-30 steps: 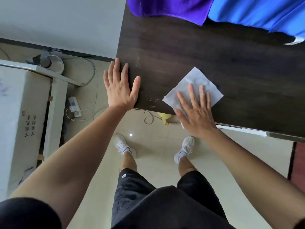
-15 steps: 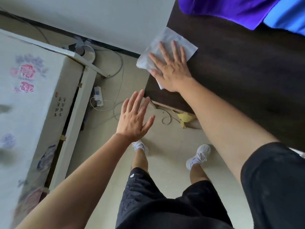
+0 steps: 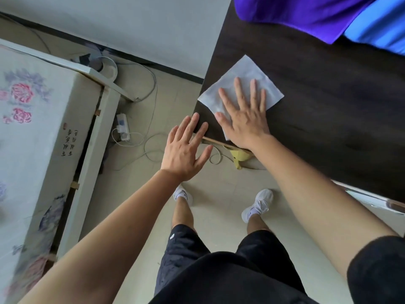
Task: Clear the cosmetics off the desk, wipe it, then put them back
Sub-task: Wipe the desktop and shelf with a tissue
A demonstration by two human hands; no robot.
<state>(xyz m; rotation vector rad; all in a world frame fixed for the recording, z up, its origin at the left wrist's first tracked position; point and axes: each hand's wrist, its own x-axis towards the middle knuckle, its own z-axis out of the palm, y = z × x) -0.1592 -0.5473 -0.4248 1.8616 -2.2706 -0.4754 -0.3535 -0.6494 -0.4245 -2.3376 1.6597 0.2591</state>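
White wipe (image 3: 238, 77) is being pressed flat by the right grip (image 3: 245, 121), fingers straight, at the table (image 3: 328, 128) corner. Left grip (image 3: 184, 150), spread and empty, is being held at its 8 o'clock. Risk: the wipe is likely being slid off the edge. No cosmetics are being seen.

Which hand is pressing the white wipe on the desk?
The right hand, spread flat on the wipe at the corner of the desk. The left hand has straight fingers by the desk edge, off the wipe.
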